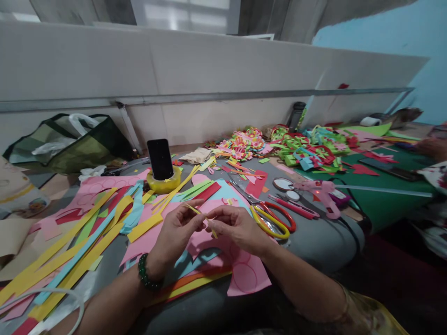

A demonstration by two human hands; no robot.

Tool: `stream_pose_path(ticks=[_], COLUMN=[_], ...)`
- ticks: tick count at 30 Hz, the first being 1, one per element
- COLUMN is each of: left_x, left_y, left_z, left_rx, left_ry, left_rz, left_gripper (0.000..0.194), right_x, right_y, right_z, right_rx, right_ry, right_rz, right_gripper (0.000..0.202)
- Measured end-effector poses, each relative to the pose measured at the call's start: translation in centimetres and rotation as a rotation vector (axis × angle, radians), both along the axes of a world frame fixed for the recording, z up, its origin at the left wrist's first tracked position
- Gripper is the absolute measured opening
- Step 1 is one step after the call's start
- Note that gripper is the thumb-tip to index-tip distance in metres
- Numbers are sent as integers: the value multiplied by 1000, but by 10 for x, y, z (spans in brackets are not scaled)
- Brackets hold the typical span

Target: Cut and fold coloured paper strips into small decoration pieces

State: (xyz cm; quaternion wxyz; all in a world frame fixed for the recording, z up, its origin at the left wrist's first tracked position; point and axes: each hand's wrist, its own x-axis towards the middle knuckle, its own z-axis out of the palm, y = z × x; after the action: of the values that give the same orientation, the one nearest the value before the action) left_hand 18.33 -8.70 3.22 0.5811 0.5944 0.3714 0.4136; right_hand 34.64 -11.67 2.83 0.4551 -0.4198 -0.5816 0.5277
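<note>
A thin yellow strip [194, 209], which looks like paper or felt, runs between my two hands. My left hand [179, 225], with a dark green bead bracelet on the wrist, pinches it between thumb and fingers. From the other side my right hand [234, 227] pinches the same strip, its fingertips almost touching the left ones. A short yellow end hangs below the right fingertips. Under both hands lie pink sheets [244, 277] with drawn circles, over light blue, orange and yellow pieces. Scissors with yellow handles [270, 223] lie just right of my right hand.
Long yellow strips [70, 253] spread at left. A phone [160, 159] stands in a yellow tape roll [164, 184]. Flower-like cutouts [247, 142] are heaped at the back. A pink glue gun [323, 190] lies at right. Another person's hand [431, 148] is at the far right edge.
</note>
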Motion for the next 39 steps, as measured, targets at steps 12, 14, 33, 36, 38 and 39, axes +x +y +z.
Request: stream_pose_path(ticks=[12, 14, 33, 36, 38, 39], left_x=[-2, -2, -5, -6, -7, -7], left_y=[0, 0, 11, 13, 13, 13], left_z=[2, 3, -6, -5, -4, -3], left_rx=[74, 59, -313, -316, -300, -291], left_ry=[10, -8, -210, -210, -214, -220], left_rz=[-10, -11, -20, -6, 3, 9], left_gripper=[30, 24, 23, 22, 20, 19], right_x=[8, 9, 12, 14, 16, 17], right_y=[2, 2, 4, 6, 8, 9], right_z=[0, 0, -1, -3, -3, -3], right_rx=[-99, -94, -114, -87, -65, -52], right_ry=[51, 44, 21, 50, 82, 95], right_rz=[42, 42, -47, -83, -123, -142], right_gripper=[27, 28, 44, 41, 39, 38])
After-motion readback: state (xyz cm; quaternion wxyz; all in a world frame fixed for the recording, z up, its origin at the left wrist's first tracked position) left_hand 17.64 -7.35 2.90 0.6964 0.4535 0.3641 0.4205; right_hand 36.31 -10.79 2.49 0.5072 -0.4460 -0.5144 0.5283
